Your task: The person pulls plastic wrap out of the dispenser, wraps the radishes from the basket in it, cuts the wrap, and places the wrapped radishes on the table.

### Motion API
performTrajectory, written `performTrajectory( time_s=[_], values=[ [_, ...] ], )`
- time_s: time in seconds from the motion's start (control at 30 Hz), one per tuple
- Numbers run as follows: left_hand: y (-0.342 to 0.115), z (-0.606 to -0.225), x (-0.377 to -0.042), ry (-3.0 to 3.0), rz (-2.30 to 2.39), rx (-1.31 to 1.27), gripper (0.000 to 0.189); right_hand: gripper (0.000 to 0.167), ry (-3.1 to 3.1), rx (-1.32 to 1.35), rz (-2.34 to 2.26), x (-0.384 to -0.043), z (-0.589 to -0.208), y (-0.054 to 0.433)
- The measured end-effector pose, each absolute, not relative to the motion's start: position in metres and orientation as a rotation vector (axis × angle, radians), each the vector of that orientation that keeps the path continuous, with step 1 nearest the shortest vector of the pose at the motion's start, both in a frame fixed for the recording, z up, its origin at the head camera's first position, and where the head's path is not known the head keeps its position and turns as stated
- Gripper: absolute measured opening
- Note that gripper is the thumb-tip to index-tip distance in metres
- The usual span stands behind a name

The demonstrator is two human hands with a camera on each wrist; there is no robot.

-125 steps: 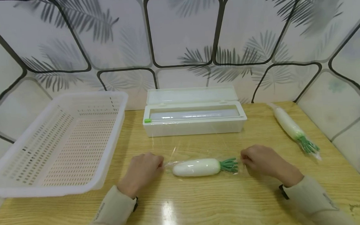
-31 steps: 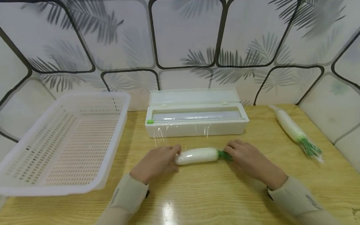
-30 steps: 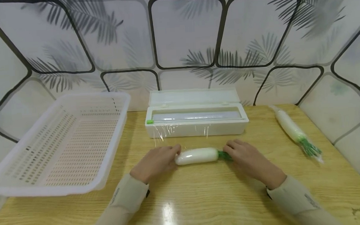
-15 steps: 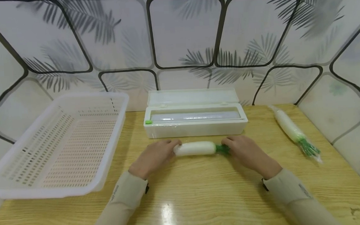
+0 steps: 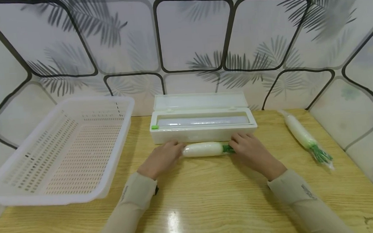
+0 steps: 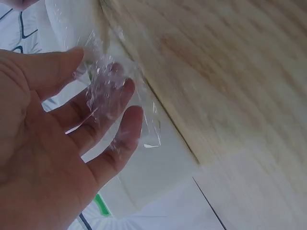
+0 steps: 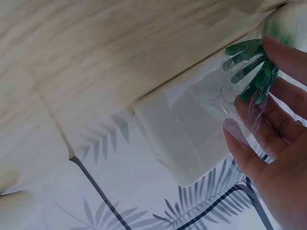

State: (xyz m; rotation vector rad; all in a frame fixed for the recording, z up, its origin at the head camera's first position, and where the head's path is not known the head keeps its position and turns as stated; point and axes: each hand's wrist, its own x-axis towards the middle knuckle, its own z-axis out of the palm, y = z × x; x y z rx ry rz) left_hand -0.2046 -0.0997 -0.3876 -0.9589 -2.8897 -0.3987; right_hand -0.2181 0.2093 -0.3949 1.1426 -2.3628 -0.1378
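Observation:
A white radish [image 5: 202, 149] with green stems lies sideways in clear cling film, close along the front of the white film dispenser [image 5: 203, 134]. My left hand [image 5: 161, 158] is at its root end; the left wrist view shows thumb and curled fingers around a crumpled tail of cling film [image 6: 151, 127]. With its thumb and curled fingers, my right hand [image 5: 254, 157] holds the film-covered stems [image 7: 259, 72] at the other end. The dispenser lid [image 5: 200, 101] stands raised, with the film roll [image 5: 203, 121] inside and a green slider [image 5: 154, 127] at the left of its edge.
A white perforated basket [image 5: 104, 185] stands on the left of the wooden table [image 5: 191, 201]. Another film-wrapped radish [image 5: 301, 131] lies at the back right. Behind the dispenser rises a patterned wall covering [image 5: 194, 34].
Both hands have moved inward to the radish's ends and then away from me with it, up to the dispenser. The film sheet stretched between dispenser and radish has shortened out of sight.

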Motion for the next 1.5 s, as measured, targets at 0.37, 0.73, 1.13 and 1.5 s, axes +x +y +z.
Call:
performTrajectory(
  time_s=[0.37, 0.73, 1.13, 1.5],
  values=[
    [-0.094, -0.392, -0.211, -2.808, -0.360, -0.863, 0.033, 0.023, -2.381, 1.093, -0.157, -0.228, -0.399, 0.205],
    [-0.095, -0.388, -0.211, -2.847, -0.305, -0.779, 0.033, 0.027, -2.441, 1.017, -0.154, -0.227, -0.398, 0.200],
    [-0.111, -0.383, -0.202, -2.623, -0.353, -0.744, 0.033, 0.043, -2.414, 1.059, -0.052, -0.221, -0.386, 0.199],
    [-0.131, -0.372, -0.206, -2.507, -0.734, -0.430, 0.039, 0.033, -2.260, 1.147, 0.214, -0.225, -0.372, 0.180]
  ],
)
